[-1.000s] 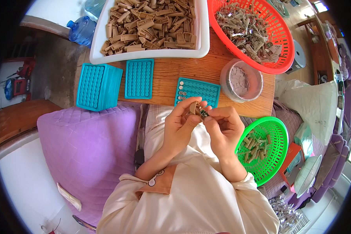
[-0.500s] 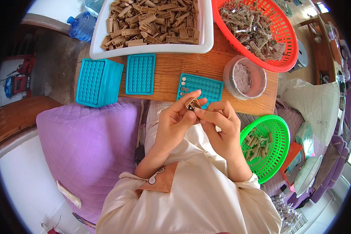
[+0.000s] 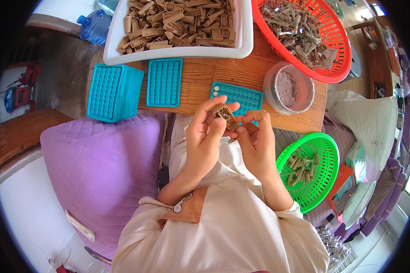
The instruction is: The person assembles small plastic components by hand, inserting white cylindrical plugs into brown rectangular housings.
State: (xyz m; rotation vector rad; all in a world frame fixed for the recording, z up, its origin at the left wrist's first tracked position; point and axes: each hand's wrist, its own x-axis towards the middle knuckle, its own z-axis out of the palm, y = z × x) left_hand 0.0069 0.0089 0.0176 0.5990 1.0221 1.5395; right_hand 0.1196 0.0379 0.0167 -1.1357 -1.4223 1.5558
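Note:
A small tan plastic housing (image 3: pixel 226 116) with an open hollow side is held up over my lap, in front of the table edge. The fingers and thumb of my left hand (image 3: pixel 204 141) are closed around its upper end. My right hand (image 3: pixel 258 148) has curled fingers, with thumb and fingertips at the housing's lower end. A dark small part inside the hollow is too small to name. Just beyond my hands lies a teal tray (image 3: pixel 241 98) with rows of round pockets. A few silvery discs sit at its left end, partly hidden by my fingers.
A white bin (image 3: pixel 177 55) of tan housings stands at the back. A red basket (image 3: pixel 339 59) holds tangled wiry bits. Near it is a tub (image 3: pixel 305 100) of greyish pieces. Stacked teal trays (image 3: pixel 116 93) and a single teal tray (image 3: pixel 164 82) are left. A green basket (image 3: pixel 325 182) holds tan pieces.
The housing has turned so its hollow side shows more. My right fingers have shifted from its upper face to its lower end. The view has moved slightly.

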